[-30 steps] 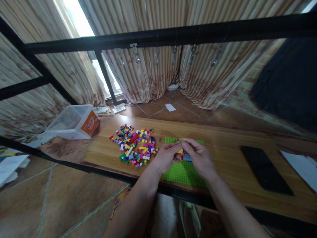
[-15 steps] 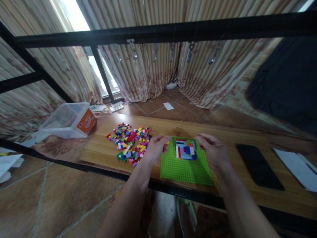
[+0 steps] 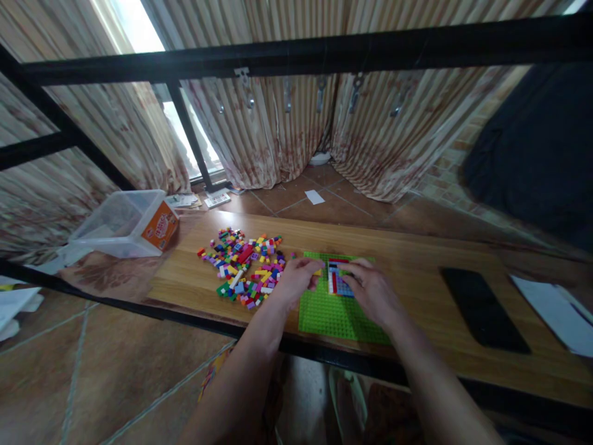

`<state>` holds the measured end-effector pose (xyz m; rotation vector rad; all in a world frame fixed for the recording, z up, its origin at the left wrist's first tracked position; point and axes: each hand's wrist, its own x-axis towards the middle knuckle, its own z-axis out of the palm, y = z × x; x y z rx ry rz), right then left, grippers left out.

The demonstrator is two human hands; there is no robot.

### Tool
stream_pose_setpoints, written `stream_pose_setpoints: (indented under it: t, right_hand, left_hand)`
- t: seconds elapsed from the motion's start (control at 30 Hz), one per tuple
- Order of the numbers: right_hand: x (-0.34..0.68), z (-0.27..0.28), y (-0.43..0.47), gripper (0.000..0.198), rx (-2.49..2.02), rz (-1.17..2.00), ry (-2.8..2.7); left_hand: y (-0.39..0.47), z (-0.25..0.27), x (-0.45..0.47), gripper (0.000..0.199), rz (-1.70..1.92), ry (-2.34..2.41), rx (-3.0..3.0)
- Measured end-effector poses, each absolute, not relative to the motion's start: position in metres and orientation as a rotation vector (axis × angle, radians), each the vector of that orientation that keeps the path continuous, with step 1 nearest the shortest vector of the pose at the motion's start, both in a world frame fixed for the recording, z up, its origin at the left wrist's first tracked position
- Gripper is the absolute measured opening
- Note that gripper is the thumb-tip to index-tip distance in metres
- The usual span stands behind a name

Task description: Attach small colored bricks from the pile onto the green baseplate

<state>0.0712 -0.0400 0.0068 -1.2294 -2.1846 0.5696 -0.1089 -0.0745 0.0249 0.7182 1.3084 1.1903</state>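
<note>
My left hand [image 3: 300, 275] is closed in a pinch on a small yellow brick [image 3: 317, 272], above the left part of the green baseplate [image 3: 324, 316]. On that plate sits a flat patch of joined bricks [image 3: 337, 285], with red, white, blue and black pieces showing. My right hand [image 3: 369, 285] covers the right side of the patch. Its thumb and fingers are drawn together over the bricks; whatever is between them is too small or hidden to name.
A pile of loose coloured bricks [image 3: 248, 262] lies left of the plate on the wooden table [image 3: 417, 259]. Farther left stands a clear plastic box [image 3: 115, 232] with an orange label. A black phone-like slab [image 3: 482, 309] and white paper [image 3: 551, 312] lie at the right. A black bar [image 3: 296, 57] crosses behind.
My right hand has moved left from the plate's right edge onto the patch of bricks, hiding its right side. My left hand keeps the yellow brick and has barely moved.
</note>
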Motion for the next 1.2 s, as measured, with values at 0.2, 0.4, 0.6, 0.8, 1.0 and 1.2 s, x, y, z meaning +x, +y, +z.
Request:
stream_pose_setpoints:
  t: [0.2, 0.4, 0.6, 0.8, 1.0, 1.2]
  right_hand:
    - [0.069, 0.001, -0.035, 0.027, -1.243, 0.377, -2.300]
    - [0.070, -0.003, -0.034, 0.027, -1.266, 0.292, -2.327]
    - [0.068, -0.001, -0.038, 0.029, -1.263, 0.219, -2.378]
    - [0.068, 0.000, -0.041, 0.032, -1.294, 0.231, -2.362]
    - [0.069, -0.004, -0.038, 0.030, -1.319, 0.268, -2.232]
    - [0.062, -0.018, -0.033, 0.046, -1.480, 0.185, -2.059]
  left_hand:
    - [-0.076, 0.023, -0.107, 0.018, 1.169, 1.327, 0.787]
    - [-0.077, 0.022, -0.106, 0.019, 1.147, 1.341, 0.837]
    - [-0.076, 0.022, -0.106, 0.022, 1.144, 1.352, 0.848]
    - [-0.076, 0.022, -0.106, 0.022, 1.124, 1.349, 0.874]
    - [-0.074, 0.020, -0.106, 0.021, 1.133, 1.366, 0.868]
    - [-0.073, 0.020, -0.106, 0.020, 1.113, 1.404, 0.874]
